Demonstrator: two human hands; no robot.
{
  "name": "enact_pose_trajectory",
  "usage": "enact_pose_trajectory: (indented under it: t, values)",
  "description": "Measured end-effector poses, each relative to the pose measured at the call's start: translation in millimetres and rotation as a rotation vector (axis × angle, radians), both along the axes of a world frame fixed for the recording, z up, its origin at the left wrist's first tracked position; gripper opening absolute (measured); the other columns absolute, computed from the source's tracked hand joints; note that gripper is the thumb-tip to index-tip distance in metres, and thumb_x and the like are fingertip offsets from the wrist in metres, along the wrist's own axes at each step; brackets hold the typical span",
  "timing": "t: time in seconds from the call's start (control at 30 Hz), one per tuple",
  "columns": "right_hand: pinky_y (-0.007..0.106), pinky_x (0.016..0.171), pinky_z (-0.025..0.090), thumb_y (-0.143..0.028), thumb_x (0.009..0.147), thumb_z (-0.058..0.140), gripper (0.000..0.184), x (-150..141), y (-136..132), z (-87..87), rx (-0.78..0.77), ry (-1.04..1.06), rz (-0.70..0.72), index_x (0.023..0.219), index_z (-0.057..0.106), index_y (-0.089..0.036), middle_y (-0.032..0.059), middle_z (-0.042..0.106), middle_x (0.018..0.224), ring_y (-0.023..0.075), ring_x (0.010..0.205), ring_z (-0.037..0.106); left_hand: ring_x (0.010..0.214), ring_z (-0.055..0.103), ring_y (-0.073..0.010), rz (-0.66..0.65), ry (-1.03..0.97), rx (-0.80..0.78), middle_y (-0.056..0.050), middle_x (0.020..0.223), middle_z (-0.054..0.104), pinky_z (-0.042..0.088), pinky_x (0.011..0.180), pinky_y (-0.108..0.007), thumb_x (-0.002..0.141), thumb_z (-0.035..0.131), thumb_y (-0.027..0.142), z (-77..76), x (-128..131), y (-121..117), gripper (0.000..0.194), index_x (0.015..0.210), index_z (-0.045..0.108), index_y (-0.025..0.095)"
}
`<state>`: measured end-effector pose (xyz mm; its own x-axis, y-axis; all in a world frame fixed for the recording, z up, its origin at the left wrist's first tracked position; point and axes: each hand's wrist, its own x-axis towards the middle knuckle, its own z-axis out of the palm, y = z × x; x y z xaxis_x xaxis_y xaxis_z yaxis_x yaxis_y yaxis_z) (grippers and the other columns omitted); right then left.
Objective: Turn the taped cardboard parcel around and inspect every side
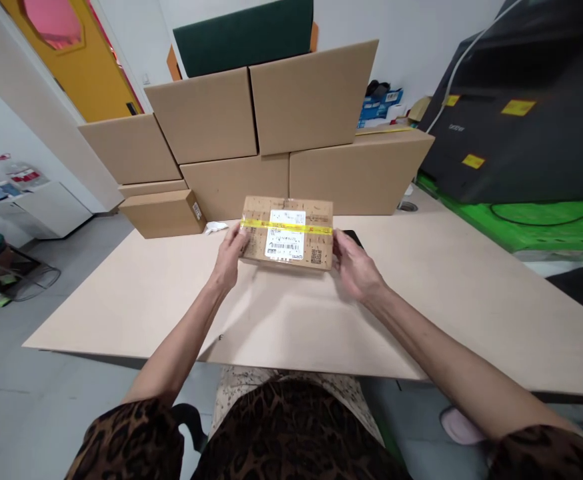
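Observation:
A small brown cardboard box (316, 212) is between my two hands over the middle of the table. Yellow tape (259, 225) runs across its top, partly over a white shipping label (285, 249). My left hand (231, 252) grips the box's left end, and my right hand (354, 265) grips its right end. The fingers on the far side and underneath are partly hidden by the box. Just behind my right hand, a flat black object (353, 237) shows in part; its kind cannot be made out.
Large cardboard boxes (206, 123) are stacked along the back of the pale table (136, 303). A smaller carton (159, 215) lies at the back left, beside a crumpled white scrap (215, 227). To the right stands a black-covered machine (511, 140) on a green surface.

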<state>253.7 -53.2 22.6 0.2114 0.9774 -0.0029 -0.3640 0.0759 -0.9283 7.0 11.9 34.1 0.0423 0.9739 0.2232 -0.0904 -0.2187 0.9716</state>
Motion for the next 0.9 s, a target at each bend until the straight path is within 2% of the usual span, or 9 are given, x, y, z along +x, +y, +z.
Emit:
enact_pose_trajectory:
  t: [0.07, 0.13, 0.3, 0.37, 0.5, 0.67, 0.77, 0.83, 0.9]
  values:
    - [0.033, 0.081, 0.054, -0.072, 0.076, 0.071, 0.048, 1.3, 9.3, 3.2, 0.078, 0.039, -0.071, 0.099, 0.067, -0.03, 0.0011, 0.079, 0.112, 0.0246, 0.114, 0.07, 0.137, 0.063, -0.0293, 0.026, -0.04, 0.094, -0.013, 0.141, 0.071, 0.052, 0.111, -0.04, 0.085, 0.07, 0.074, 5.0, 0.5, 7.2, 0.067, 0.127, 0.065, 0.021]
    - [0.033, 0.082, 0.054, -0.072, 0.077, 0.069, 0.047, 2.4, 18.0, 1.8, 0.119, 0.069, -0.138, 0.098, 0.066, -0.03, 0.0011, 0.078, 0.112, 0.0244, 0.115, 0.07, 0.139, 0.062, -0.03, 0.028, -0.066, 0.107, -0.015, 0.144, 0.069, 0.053, 0.109, -0.04, 0.089, 0.065, 0.075, 6.2, 1.7, 13.6, 0.066, 0.129, 0.063, 0.022]
    - [0.032, 0.08, 0.05, -0.062, 0.079, 0.071, 0.04, 2.9, 28.2, -20.3, 0.157, 0.121, -0.242, 0.1, 0.071, -0.028, 0.0014, 0.078, 0.107, 0.0223, 0.106, 0.07, 0.158, 0.044, -0.0319, 0.078, -0.11, -0.055, -0.013, 0.173, 0.044, 0.045, 0.118, -0.043, 0.087, 0.069, 0.071, -11.9, 6.3, 17.3, 0.075, 0.145, 0.055, 0.026]
    - [0.032, 0.079, 0.05, -0.058, 0.079, 0.074, 0.036, 4.4, 29.0, -30.5, 0.169, 0.128, -0.27, 0.099, 0.073, -0.028, 0.0006, 0.078, 0.104, 0.0214, 0.101, 0.07, 0.156, 0.046, -0.0336, 0.045, -0.105, -0.084, -0.012, 0.17, 0.049, 0.046, 0.116, -0.044, 0.085, 0.071, 0.072, -21.4, 7.2, 16.3, 0.072, 0.14, 0.061, 0.027]
    - [0.032, 0.08, 0.052, -0.052, 0.081, 0.076, 0.029, 8.2, 29.1, -42.4, 0.196, 0.114, -0.264, 0.099, 0.078, -0.03, -0.0006, 0.077, 0.104, 0.0199, 0.101, 0.07, 0.143, 0.057, -0.0351, -0.015, -0.141, -0.07, -0.01, 0.145, 0.07, 0.052, 0.107, -0.044, 0.084, 0.068, 0.076, -30.9, 8.1, 19.4, 0.061, 0.119, 0.071, 0.026]
    - [0.041, 0.095, 0.055, -0.049, 0.087, 0.073, 0.026, 11.4, 21.7, -43.1, 0.227, 0.061, -0.232, 0.107, 0.079, -0.033, 0.001, 0.078, 0.114, 0.0241, 0.114, 0.07, 0.138, 0.059, -0.0341, -0.076, -0.196, -0.075, -0.01, 0.139, 0.072, 0.053, 0.106, -0.043, 0.081, 0.077, 0.059, -30.5, 1.2, 20.4, 0.053, 0.121, 0.07, 0.025]
    - [0.043, 0.103, 0.055, -0.051, 0.088, 0.071, 0.027, 14.5, 14.0, -39.1, 0.245, 0.076, -0.245, 0.108, 0.08, -0.034, 0.0022, 0.079, 0.117, 0.0253, 0.117, 0.07, 0.143, 0.056, -0.0339, -0.162, -0.258, -0.047, -0.008, 0.144, 0.069, 0.049, 0.113, -0.043, 0.071, 0.085, 0.046, -30.7, -5.8, 13.8, 0.06, 0.126, 0.071, 0.026]
    - [0.043, 0.105, 0.054, -0.052, 0.088, 0.071, 0.03, 16.6, 9.4, -35.2, 0.243, 0.083, -0.243, 0.109, 0.081, -0.033, 0.0033, 0.079, 0.116, 0.0248, 0.116, 0.07, 0.145, 0.055, -0.0343, -0.133, -0.303, -0.06, -0.007, 0.142, 0.07, 0.047, 0.116, -0.044, 0.07, 0.087, 0.051, -31.7, -8.6, 10.8, 0.062, 0.126, 0.072, 0.027]
    - [0.041, 0.106, 0.054, -0.051, 0.088, 0.071, 0.032, 17.9, 5.5, -31.4, 0.229, 0.088, -0.23, 0.11, 0.082, -0.031, 0.0044, 0.079, 0.112, 0.024, 0.114, 0.071, 0.144, 0.057, -0.0351, -0.042, -0.328, -0.105, -0.008, 0.135, 0.074, 0.047, 0.117, -0.045, 0.073, 0.085, 0.066, -33.3, -9.7, 10.7, 0.065, 0.124, 0.074, 0.026]
